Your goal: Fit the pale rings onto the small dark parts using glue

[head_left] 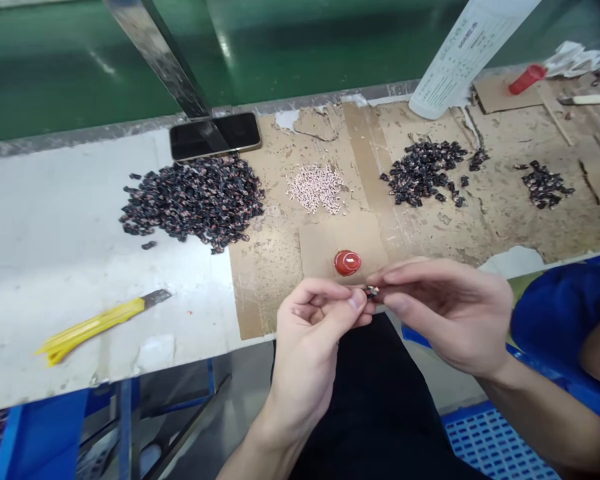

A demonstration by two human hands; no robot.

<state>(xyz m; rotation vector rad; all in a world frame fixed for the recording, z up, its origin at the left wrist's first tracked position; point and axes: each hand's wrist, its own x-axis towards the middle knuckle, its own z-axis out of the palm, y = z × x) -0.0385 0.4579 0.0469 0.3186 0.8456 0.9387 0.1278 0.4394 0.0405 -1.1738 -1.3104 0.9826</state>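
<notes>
Between thumb and fingers, my left hand [320, 320] pinches a small black piece [371, 291] with a light tip, just below the cardboard's red blob [347, 262]. My right hand [445, 310] is beside it, thumb and fingers curved around the piece's right side with a gap between them; whether the fingertips touch it is hard to tell. Farther back lie a heap of tiny pinkish-white bits [317, 189], a large heap of black pieces [195, 200] on the left and a smaller black heap [425, 172] on the right.
A phone [215, 137] lies behind the large heap, near a metal post [160, 57]. A yellow cutter [100, 323] is at front left. A translucent bottle [460, 60] stands back right, near a red tube [527, 79]. Someone's blue-clad body part [555, 313] is at right.
</notes>
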